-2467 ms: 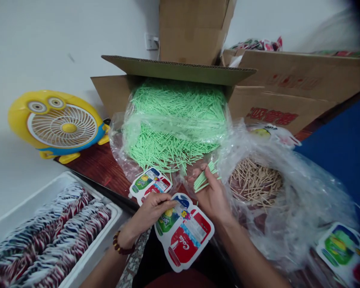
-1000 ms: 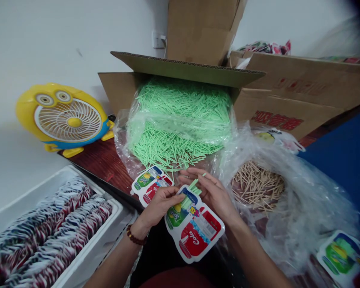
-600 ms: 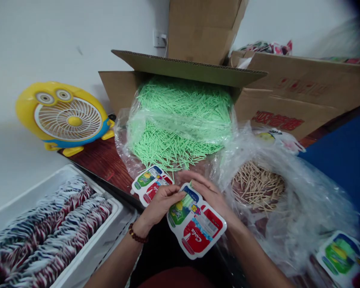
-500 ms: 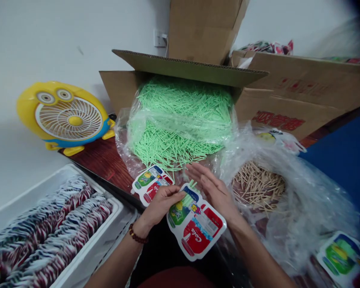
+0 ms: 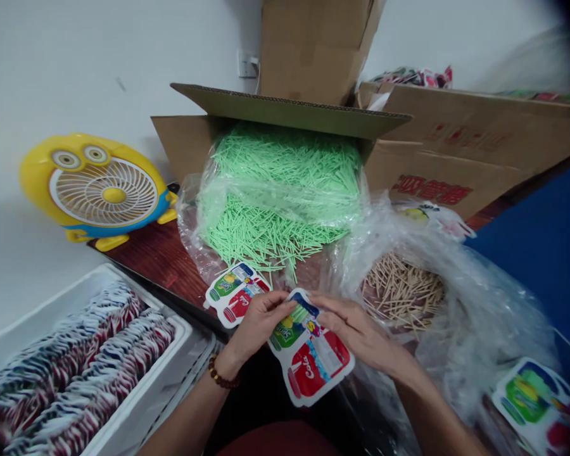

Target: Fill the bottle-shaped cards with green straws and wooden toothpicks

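Note:
A flat two-part pouch [image 5: 313,370], printed with a green Sprite half and a red Cola half, is held tilted in front of me. Its upper left edge is pinched between the thumb and fingers of my left hand [image 5: 260,322]. My right hand [image 5: 356,329] closes over the pouch's upper right side, with its fingertips at the top edge. Pale green sticks show through the window of the Sprite half. Just beyond my left hand, a similar pouch [image 5: 237,294] lies on the table. Farther off, a heap of thin green sticks [image 5: 266,234] spills from a plastic bag in an open carton.
Brown sticks [image 5: 403,291] lie on clear plastic sheeting [image 5: 484,316] at the right. Another pouch [image 5: 532,396] rests at the lower right. A white foam box [image 5: 171,361] at the left holds rows of packed pouches. A yellow fan [image 5: 99,190] and cartons [image 5: 456,145] stand behind.
My right hand, flat and spread beside the pouch before, has moved in onto its upper right edge. Green stick ends that stuck out of the top no longer show there.

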{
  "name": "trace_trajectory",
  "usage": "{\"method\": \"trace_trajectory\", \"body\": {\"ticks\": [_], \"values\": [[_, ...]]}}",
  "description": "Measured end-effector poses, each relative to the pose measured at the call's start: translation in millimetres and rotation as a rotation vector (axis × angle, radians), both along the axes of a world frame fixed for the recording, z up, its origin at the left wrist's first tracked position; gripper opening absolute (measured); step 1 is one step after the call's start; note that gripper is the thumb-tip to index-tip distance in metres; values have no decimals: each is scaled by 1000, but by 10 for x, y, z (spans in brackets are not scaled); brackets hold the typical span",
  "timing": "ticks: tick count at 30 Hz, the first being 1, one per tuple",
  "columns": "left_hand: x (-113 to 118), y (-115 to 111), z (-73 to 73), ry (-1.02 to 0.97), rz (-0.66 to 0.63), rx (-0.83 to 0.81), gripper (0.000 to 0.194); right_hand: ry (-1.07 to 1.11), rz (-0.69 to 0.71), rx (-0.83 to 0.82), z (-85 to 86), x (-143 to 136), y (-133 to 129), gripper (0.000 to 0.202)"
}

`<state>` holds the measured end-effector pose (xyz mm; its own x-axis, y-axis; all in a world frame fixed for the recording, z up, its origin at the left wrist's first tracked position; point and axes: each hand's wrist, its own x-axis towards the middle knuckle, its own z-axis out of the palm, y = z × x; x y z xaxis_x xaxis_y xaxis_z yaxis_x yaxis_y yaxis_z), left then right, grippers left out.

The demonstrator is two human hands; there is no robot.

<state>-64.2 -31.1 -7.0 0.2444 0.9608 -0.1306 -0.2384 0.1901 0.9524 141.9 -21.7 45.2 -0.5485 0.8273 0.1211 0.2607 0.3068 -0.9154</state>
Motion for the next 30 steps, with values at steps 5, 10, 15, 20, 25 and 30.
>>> {"method": "trace_trajectory", "body": {"ticks": [5, 10, 15, 20, 25, 30], "values": [[51, -12, 8, 17, 28, 26, 23, -145, -22, 30, 41, 84, -43, 33], [72, -47, -37, -28, -39, -36, 21, -269, 50, -31, 61, 140, -41, 31], [88, -90, 1, -84, -254, -187, 26, -196, 31, -83, 91, 275, 11, 32], [177, -100, 34, -121, -189, -207, 29, -115, -80, -59, 172, 374, 2, 35], [281, -115, 39, -64, -170, -205, 22, -136, -117, -137, 44, 451, -17, 36], [363, -123, 76, -73, -122, -211, 27, -142, -104, -199, -183, 526, -37, 21]]}}
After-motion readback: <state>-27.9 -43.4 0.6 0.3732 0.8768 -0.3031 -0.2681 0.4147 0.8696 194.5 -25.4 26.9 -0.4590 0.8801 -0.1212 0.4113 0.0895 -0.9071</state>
